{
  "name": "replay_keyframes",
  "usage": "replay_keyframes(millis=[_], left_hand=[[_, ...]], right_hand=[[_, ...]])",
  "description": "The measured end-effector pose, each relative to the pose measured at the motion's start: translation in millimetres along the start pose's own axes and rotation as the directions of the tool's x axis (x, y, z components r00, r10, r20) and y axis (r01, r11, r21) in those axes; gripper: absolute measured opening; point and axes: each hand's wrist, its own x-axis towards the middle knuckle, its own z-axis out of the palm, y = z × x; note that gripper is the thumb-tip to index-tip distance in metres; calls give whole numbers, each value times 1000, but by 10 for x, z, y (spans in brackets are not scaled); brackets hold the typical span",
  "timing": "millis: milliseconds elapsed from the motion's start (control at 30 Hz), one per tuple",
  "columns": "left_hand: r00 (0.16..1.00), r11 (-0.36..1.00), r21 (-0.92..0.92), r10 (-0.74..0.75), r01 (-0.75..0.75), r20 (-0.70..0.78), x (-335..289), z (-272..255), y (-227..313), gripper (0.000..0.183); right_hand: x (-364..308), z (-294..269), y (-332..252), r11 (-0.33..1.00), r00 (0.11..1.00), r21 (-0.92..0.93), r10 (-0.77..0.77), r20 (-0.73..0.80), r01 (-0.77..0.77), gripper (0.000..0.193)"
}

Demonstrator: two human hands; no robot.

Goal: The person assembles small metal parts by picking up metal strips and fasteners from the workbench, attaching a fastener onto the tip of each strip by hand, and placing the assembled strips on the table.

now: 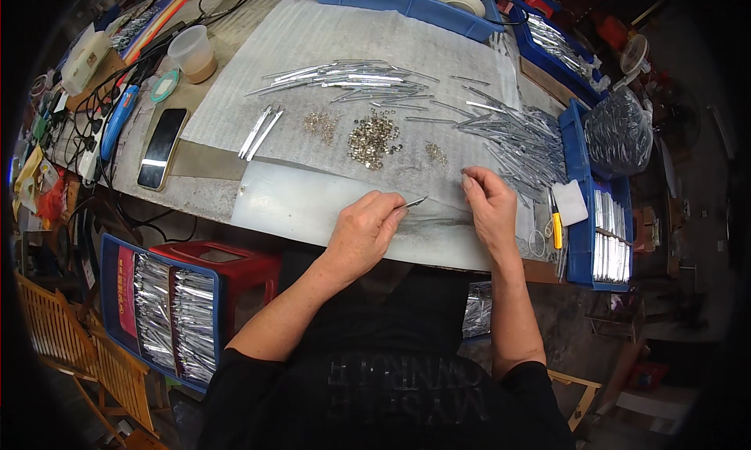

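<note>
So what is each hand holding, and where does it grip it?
The left hand pinches a thin metal strip by its near end, leaving its tip free. The right hand has its fingertips pinched together; whether they hold anything cannot be told.

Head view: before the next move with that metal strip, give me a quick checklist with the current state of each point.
1. Left hand has the thin metal strip pinched, tip pointing right: ok.
2. Right hand holding a small part at its fingertips: cannot tell, too small to see.
3. White work sheet bare under both hands: ok.
4. Pile of small brass-coloured fittings lying just beyond the hands: ok.
5. Supply of loose strips lying beside the right hand: ok.
6. Yellow-handled cutter apart from the hands, at the tray edge: ok.
</note>
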Motion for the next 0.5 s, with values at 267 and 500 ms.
replay_keyframes(millis=[267, 500], left_hand=[[1000, 999, -37, -12, 11, -14, 5, 5, -10, 8], [1000, 999, -44, -10, 9, -26, -19, -11, -28, 8]], right_hand=[[329, 83, 169, 793, 896, -416, -389, 214, 444, 14], [265, 16, 85, 742, 847, -428, -366, 386, 516, 14]])
